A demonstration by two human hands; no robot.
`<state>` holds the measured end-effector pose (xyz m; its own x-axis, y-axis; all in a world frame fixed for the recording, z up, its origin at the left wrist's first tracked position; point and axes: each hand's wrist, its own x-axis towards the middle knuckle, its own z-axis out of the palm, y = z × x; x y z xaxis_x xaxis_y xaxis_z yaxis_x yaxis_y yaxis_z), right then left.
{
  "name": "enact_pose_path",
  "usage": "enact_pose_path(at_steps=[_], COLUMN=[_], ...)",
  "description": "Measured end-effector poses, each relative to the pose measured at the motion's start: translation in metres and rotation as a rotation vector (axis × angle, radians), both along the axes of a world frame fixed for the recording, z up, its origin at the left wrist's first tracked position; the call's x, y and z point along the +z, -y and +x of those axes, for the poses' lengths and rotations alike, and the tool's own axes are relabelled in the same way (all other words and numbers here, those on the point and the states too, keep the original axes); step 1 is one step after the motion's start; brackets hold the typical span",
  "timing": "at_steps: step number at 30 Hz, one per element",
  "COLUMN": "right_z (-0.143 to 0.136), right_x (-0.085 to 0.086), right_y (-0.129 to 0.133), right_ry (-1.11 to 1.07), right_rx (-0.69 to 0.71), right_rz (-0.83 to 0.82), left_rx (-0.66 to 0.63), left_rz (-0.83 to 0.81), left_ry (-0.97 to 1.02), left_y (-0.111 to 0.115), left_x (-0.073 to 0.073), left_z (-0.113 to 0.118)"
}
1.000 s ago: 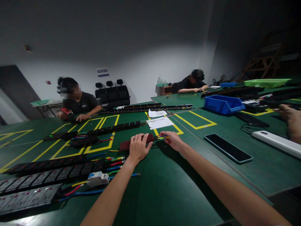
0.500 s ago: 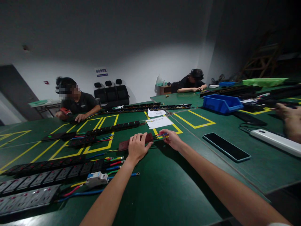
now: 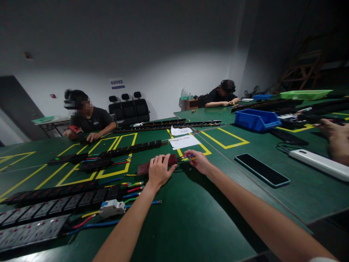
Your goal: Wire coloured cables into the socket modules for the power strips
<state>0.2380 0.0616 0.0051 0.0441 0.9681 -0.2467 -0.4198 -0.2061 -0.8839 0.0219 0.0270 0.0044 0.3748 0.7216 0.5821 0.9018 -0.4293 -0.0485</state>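
My left hand point(image 3: 159, 171) lies over a dark red, flat, oblong part point(image 3: 143, 168) on the green table, its fingers curled across the top and the thumb along the near edge. Blue, red and other coloured wires point(image 3: 185, 157) come out of that part's right end. Their tips are pinched in my right hand point(image 3: 200, 162), just right of the part. A short yellow wire point(image 3: 131, 175) shows by its left end. White paper sheets with print point(image 3: 184, 142) lie just beyond my hands.
Socket strips point(image 3: 32, 233) with lugged wires and a white circuit breaker point(image 3: 112, 207) lie at left. To the right are a phone point(image 3: 261, 170), a white device point(image 3: 321, 163), a blue bin point(image 3: 256, 120) and another person's hand point(image 3: 336, 140). Two co-workers sit across the table point(image 3: 231, 136).
Both hands stay in nearly the same place, with the same hold on the red part and the wires. The view has shifted very slightly.
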Motion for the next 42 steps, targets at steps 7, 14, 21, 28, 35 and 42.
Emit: enact_pose_path(at_steps=[7,14,21,28,35,42], right_z=[-0.0008,0.0008,0.0012,0.0012,0.0011,-0.0004], right_x=[-0.0017,-0.0067,-0.0082,-0.0063,-0.0062,-0.0048], right_y=[-0.0011,-0.0040,-0.0048,-0.0029,-0.0028,-0.0027], right_ry=[0.016,0.036,0.035,0.038,0.038,0.039], right_rx=[0.007,0.021,0.028,0.029,0.026,0.013], right_rz=[0.002,0.024,0.037,0.038,0.038,0.037], left_rx=[-0.010,-0.012,-0.015,-0.016,-0.020,-0.006], left_rz=[-0.006,0.000,-0.016,-0.022,-0.024,-0.006], left_ry=[-0.005,-0.009,-0.004,-0.006,-0.002,-0.025], left_y=[0.0001,0.0002,0.0004,0.0007,0.0011,0.0011], left_x=[0.0002,0.0001,0.0010,0.0009,0.0016,0.0008], left_z=[-0.0003,-0.0001,0.0001,0.0000,0.0000,0.0002])
